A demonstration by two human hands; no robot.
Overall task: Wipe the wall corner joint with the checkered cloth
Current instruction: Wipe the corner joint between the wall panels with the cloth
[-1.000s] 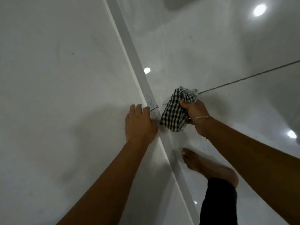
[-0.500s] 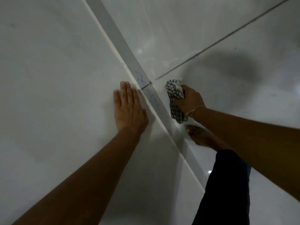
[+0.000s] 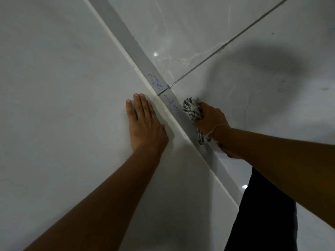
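cloth [image 3: 192, 113]: bunched, just right of the grey joint strip [image 3: 174, 104] near the blue scribbles [image 3: 173, 105] | right hand [image 3: 210, 120]: grip closed on cloth | left hand [image 3: 145, 127]: flat and open on wall [image 3: 63, 87], holding nothing | advice: press a firm wad into the strip, rub along it over the ink, brace left.

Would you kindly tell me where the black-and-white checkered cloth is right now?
In the head view, the black-and-white checkered cloth is bunched in the right hand, right of centre, against the grey skirting strip just below the blue scribbles.
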